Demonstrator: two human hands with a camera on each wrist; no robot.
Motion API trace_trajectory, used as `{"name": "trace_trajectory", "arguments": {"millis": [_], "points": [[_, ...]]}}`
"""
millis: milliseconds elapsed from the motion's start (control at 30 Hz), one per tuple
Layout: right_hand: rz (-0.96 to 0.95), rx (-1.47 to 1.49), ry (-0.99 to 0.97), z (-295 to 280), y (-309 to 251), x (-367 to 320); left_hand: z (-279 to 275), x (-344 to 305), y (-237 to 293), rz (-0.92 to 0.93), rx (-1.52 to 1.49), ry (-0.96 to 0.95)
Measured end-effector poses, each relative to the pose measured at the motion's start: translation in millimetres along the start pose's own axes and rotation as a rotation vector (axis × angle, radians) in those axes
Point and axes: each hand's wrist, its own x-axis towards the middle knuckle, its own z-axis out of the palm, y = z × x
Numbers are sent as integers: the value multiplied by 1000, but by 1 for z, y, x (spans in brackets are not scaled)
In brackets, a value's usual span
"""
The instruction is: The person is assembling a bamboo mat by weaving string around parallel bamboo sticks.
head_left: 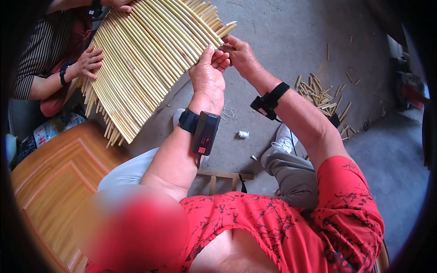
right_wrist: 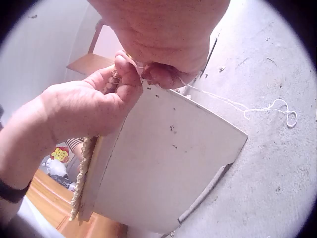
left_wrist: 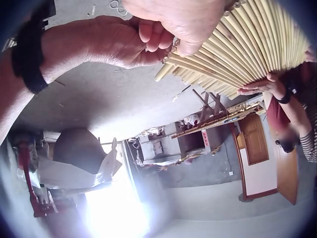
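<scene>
A mat of pale straight stalks (head_left: 141, 59) lies in front of me, its end stalks tied together along the edge. My left hand (head_left: 208, 79) grips the mat's near corner, thumb on top and fingers curled under. Right beside it, my right hand (head_left: 243, 57) pinches a thin white string (right_wrist: 218, 95) at the same corner. The string's loose end trails in loops from the right hand in the right wrist view. Where the string meets the stalks is partly hidden by the fingers.
Another person's hand (head_left: 88, 61) rests on the mat's far left side. A white panel (right_wrist: 168, 148) stands under the mat. Short cut stalks (head_left: 318, 95) lie scattered on the floor at right. A wooden panel (head_left: 59, 177) is at lower left, and a small white bundle (head_left: 243, 134) lies between my feet.
</scene>
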Motion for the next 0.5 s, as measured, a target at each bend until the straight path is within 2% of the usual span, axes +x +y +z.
{"name": "trace_trajectory", "arguments": {"millis": [167,333,500], "points": [[27,28,-64,-6,1,0,1,1,-1,1,-17,29],[-39,-139,-53,-5,-3,0,-2,2,-1,2,-17,1],[-43,-89,-18,0,-4,-4,-2,0,0,13,2,-21]]}}
